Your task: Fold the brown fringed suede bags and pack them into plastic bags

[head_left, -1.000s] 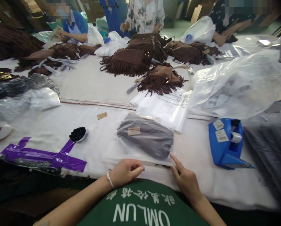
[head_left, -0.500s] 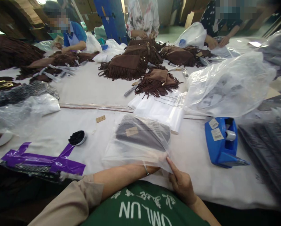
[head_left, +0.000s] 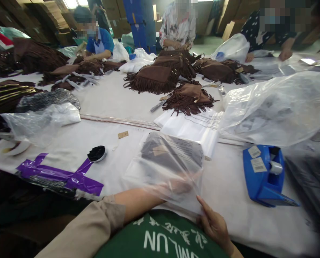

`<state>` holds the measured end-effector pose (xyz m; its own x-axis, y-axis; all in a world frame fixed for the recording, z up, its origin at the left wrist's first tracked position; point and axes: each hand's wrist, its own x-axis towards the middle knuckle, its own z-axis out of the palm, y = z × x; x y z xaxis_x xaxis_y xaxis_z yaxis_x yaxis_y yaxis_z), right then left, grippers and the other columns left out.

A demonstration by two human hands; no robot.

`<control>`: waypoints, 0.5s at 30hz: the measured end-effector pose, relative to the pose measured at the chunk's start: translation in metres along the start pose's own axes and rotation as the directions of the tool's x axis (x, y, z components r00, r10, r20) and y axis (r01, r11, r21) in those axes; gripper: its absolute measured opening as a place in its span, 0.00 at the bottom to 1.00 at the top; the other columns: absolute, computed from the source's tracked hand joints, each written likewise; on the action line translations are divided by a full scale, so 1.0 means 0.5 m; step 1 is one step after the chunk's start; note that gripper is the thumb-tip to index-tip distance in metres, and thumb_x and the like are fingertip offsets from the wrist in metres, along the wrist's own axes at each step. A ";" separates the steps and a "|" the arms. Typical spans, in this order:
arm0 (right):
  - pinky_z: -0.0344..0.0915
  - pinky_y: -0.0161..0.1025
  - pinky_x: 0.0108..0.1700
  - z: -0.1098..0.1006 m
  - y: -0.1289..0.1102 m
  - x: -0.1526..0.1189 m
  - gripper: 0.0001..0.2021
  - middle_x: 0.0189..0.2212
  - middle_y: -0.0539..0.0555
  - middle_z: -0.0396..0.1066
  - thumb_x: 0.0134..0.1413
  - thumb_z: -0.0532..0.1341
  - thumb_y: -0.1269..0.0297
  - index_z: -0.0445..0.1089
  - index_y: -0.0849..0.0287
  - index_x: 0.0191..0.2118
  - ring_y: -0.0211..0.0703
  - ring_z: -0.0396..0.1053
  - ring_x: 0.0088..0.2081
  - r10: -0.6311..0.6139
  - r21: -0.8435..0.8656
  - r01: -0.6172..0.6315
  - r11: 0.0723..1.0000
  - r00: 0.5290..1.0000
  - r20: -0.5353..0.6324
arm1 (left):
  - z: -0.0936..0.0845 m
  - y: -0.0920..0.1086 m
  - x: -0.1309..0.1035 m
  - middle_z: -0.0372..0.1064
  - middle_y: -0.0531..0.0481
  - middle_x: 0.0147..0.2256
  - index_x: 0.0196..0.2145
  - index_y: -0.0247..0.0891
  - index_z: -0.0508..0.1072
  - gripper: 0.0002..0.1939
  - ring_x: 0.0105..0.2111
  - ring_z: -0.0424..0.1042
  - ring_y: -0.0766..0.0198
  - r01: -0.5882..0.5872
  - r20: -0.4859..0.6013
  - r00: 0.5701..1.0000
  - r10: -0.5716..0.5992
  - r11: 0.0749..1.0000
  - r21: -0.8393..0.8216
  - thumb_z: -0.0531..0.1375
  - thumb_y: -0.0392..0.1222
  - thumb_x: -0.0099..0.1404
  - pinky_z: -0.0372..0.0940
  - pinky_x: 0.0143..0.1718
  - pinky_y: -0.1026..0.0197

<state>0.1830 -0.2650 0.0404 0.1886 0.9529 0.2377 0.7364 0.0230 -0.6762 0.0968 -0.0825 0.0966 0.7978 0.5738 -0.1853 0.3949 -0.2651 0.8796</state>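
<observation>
A clear plastic bag (head_left: 138, 172) lies on the table in front of me, with a dark flat item (head_left: 173, 152) inside it and a small tan tag (head_left: 160, 150) on that item. My left hand (head_left: 180, 183) is inside the bag's near part, seen blurred through the film beside the dark item; its fingers cannot be made out. At the bag's lower right corner, my right hand (head_left: 212, 220) pinches the edge of the film between thumb and fingers.
A blue tape dispenser (head_left: 264, 175) stands on the right. Purple tape (head_left: 60, 175) and a small round dish (head_left: 97, 154) are at the left. Brown fringed bags (head_left: 157, 77) lie beyond white plastic sheets (head_left: 189, 123). Large clear plastic (head_left: 278, 107) fills the right. Several people work across the table.
My left hand has gone deeper into the bag, up toward the dark item. My right hand has shifted slightly down with the bag's corner. The whole view has shifted a little.
</observation>
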 end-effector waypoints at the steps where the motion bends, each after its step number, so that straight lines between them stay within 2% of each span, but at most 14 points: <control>1: 0.65 0.30 0.24 -0.001 0.002 -0.006 0.26 0.22 0.46 0.70 0.62 0.49 0.66 0.45 0.55 0.65 0.34 0.66 0.18 0.076 -0.020 -0.077 0.997 0.997 -0.028 | -0.015 -0.008 -0.019 0.76 0.50 0.37 0.41 0.40 0.77 0.12 0.37 0.75 0.60 -0.052 0.064 0.997 0.051 0.999 0.007 0.54 0.39 0.66 0.68 0.42 0.65; 2: 0.66 0.30 0.25 -0.002 0.003 -0.011 0.28 0.24 0.47 0.71 0.61 0.50 0.64 0.43 0.56 0.65 0.35 0.67 0.19 0.141 -0.041 -0.143 0.989 0.988 -0.059 | -0.035 -0.019 -0.045 0.75 0.48 0.40 0.42 0.40 0.76 0.12 0.40 0.74 0.57 -0.135 0.150 0.980 0.131 0.991 0.020 0.55 0.37 0.64 0.67 0.46 0.63; 4: 0.69 0.32 0.29 -0.006 0.004 -0.013 0.31 0.29 0.50 0.71 0.60 0.53 0.60 0.42 0.57 0.65 0.37 0.70 0.25 0.188 -0.076 -0.198 0.977 0.975 -0.121 | -0.090 -0.048 -0.111 0.72 0.45 0.46 0.45 0.43 0.75 0.15 0.46 0.72 0.54 -0.331 0.317 0.900 0.299 0.942 0.050 0.57 0.35 0.62 0.65 0.51 0.58; 5: 0.71 0.35 0.33 -0.010 0.004 -0.009 0.31 0.32 0.51 0.71 0.59 0.54 0.59 0.43 0.56 0.65 0.39 0.70 0.29 0.180 -0.093 -0.194 0.976 0.973 -0.146 | -0.122 -0.064 -0.145 0.70 0.44 0.49 0.48 0.44 0.73 0.16 0.49 0.70 0.54 -0.481 0.407 0.814 0.416 0.874 0.069 0.56 0.36 0.63 0.64 0.53 0.57; 6: 0.72 0.38 0.37 -0.015 0.003 -0.002 0.31 0.36 0.54 0.70 0.58 0.55 0.58 0.45 0.55 0.65 0.41 0.71 0.33 0.154 -0.112 -0.174 0.978 0.974 -0.168 | -0.156 -0.078 -0.177 0.69 0.43 0.50 0.52 0.44 0.70 0.18 0.50 0.69 0.55 -0.577 0.444 0.760 0.475 0.807 0.124 0.53 0.36 0.65 0.64 0.53 0.56; 7: 0.71 0.42 0.42 -0.022 0.003 0.009 0.29 0.40 0.56 0.69 0.58 0.54 0.59 0.48 0.54 0.64 0.44 0.70 0.38 0.123 -0.137 -0.152 0.979 0.973 -0.197 | -0.189 -0.092 -0.203 0.68 0.44 0.52 0.54 0.45 0.68 0.19 0.52 0.67 0.56 -0.636 0.445 0.736 0.510 0.746 0.197 0.52 0.36 0.67 0.63 0.54 0.55; 8: 0.69 0.47 0.47 -0.031 0.002 0.023 0.27 0.44 0.58 0.67 0.58 0.54 0.60 0.51 0.54 0.63 0.47 0.69 0.43 0.095 -0.166 -0.136 0.977 0.968 -0.233 | -0.219 -0.103 -0.223 0.66 0.45 0.53 0.56 0.46 0.65 0.20 0.54 0.65 0.56 -0.669 0.412 0.733 0.542 0.684 0.291 0.51 0.35 0.67 0.60 0.57 0.53; 9: 0.66 0.51 0.52 -0.043 0.001 0.040 0.25 0.48 0.59 0.65 0.59 0.53 0.61 0.54 0.54 0.62 0.49 0.67 0.47 0.076 -0.194 -0.132 0.972 0.959 -0.273 | -0.244 -0.113 -0.235 0.64 0.47 0.55 0.57 0.47 0.63 0.22 0.57 0.61 0.56 -0.644 0.329 0.765 0.554 0.645 0.411 0.52 0.35 0.67 0.57 0.59 0.50; 11: 0.59 0.56 0.57 -0.071 -0.004 0.078 0.22 0.52 0.59 0.62 0.59 0.53 0.64 0.58 0.55 0.59 0.52 0.63 0.52 0.048 -0.245 -0.146 0.958 0.928 -0.369 | -0.278 -0.127 -0.238 0.58 0.46 0.59 0.60 0.45 0.59 0.26 0.62 0.51 0.53 -0.481 0.094 0.829 0.552 0.618 0.622 0.54 0.32 0.65 0.49 0.62 0.43; 13: 0.57 0.57 0.58 -0.099 -0.019 0.114 0.21 0.51 0.59 0.64 0.58 0.53 0.67 0.61 0.56 0.58 0.52 0.63 0.53 0.013 -0.282 -0.151 0.947 0.899 -0.438 | -0.289 -0.135 -0.220 0.55 0.44 0.60 0.60 0.41 0.58 0.28 0.63 0.48 0.52 -0.302 -0.127 0.844 0.522 0.657 0.691 0.53 0.29 0.63 0.48 0.62 0.42; 15: 0.59 0.56 0.56 -0.116 -0.049 0.142 0.22 0.50 0.59 0.66 0.55 0.54 0.72 0.62 0.55 0.57 0.52 0.64 0.52 -0.090 -0.297 -0.049 0.954 0.895 -0.438 | -0.286 -0.135 -0.194 0.58 0.42 0.58 0.58 0.37 0.61 0.27 0.60 0.54 0.55 -0.257 -0.243 0.826 0.509 0.723 0.641 0.51 0.27 0.61 0.54 0.61 0.47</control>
<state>0.2160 -0.2152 0.1145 0.3867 0.7180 0.5787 0.8858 -0.1146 -0.4497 -0.0725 -0.0096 0.1181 0.7494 0.5271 0.4006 0.3726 -0.8360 0.4029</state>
